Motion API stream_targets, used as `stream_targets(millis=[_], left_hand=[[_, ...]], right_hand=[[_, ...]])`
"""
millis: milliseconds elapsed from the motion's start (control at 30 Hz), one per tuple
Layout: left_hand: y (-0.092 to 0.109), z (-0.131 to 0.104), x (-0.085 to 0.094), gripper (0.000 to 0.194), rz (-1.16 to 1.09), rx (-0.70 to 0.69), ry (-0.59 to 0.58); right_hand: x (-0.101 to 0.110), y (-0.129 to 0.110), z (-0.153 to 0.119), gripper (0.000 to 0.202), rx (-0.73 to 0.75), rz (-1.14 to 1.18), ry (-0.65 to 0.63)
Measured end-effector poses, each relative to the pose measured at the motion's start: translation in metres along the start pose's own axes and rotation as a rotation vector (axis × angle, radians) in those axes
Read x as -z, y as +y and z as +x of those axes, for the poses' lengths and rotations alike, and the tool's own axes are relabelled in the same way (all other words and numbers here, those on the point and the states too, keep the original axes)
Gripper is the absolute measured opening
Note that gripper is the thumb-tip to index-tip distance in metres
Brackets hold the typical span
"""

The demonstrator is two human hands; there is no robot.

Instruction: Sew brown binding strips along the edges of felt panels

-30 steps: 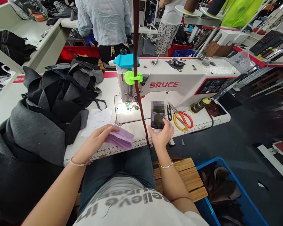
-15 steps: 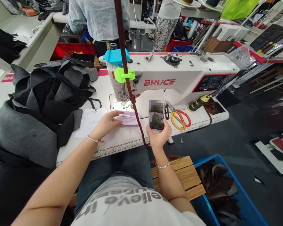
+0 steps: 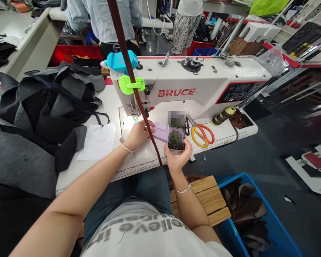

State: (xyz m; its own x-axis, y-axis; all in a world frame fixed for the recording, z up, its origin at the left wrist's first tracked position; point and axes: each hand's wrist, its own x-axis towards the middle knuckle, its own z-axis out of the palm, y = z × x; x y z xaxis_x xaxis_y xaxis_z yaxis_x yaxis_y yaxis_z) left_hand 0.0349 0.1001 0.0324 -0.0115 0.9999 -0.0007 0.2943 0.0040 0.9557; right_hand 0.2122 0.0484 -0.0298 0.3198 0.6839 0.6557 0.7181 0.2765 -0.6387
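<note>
My left hand [image 3: 138, 135] is closed at the left end of a lilac paper pad [image 3: 160, 132] with small print, its fingertips partly behind a hanging brown strip [image 3: 139, 93]. My right hand [image 3: 178, 155] grips the lower end of a smartphone [image 3: 176, 138], thumb on one side and fingers on the other. The phone's lit screen shows a picture of something dark green; its upper part is blurred out. The pad's right end meets the phone's left edge. Just right of the phone lie scissors [image 3: 204, 135] with orange and red handles.
Behind my hands stands a white sewing machine [image 3: 176, 80]. Dark grey fabric pieces [image 3: 42, 103] are heaped at left, beside a white paper sheet [image 3: 97, 142]. A thread cone [image 3: 223, 116] lies at right. Below is a blue crate [image 3: 270, 210] with brown pieces. Two people stand beyond.
My left hand has moved right with the lilac pad, bringing it against the phone and uncovering more of the white sheet. The right hand still holds the phone. The view has shifted slightly.
</note>
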Motion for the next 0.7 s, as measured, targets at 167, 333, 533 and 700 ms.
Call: stream_targets(millis=[167, 333, 533, 700], left_hand=[[0.002, 0.018, -0.017, 0.025, 0.058, -0.073, 0.010], [0.005, 0.028, -0.032, 0.021, 0.057, -0.101, 0.047], [0.001, 0.015, -0.028, 0.033, 0.536, -0.347, -0.196], [-0.002, 0.010, -0.022, 0.050, 0.597, -0.395, -0.249]], right_hand=[[0.001, -0.003, 0.001, 0.063, -0.007, -0.036, -0.008], [0.001, -0.004, 0.003, 0.060, 0.010, -0.059, 0.012], [0.000, -0.004, 0.003, 0.059, 0.027, -0.051, 0.037], [-0.001, 0.000, 0.001, 0.062, 0.042, -0.046, 0.043]])
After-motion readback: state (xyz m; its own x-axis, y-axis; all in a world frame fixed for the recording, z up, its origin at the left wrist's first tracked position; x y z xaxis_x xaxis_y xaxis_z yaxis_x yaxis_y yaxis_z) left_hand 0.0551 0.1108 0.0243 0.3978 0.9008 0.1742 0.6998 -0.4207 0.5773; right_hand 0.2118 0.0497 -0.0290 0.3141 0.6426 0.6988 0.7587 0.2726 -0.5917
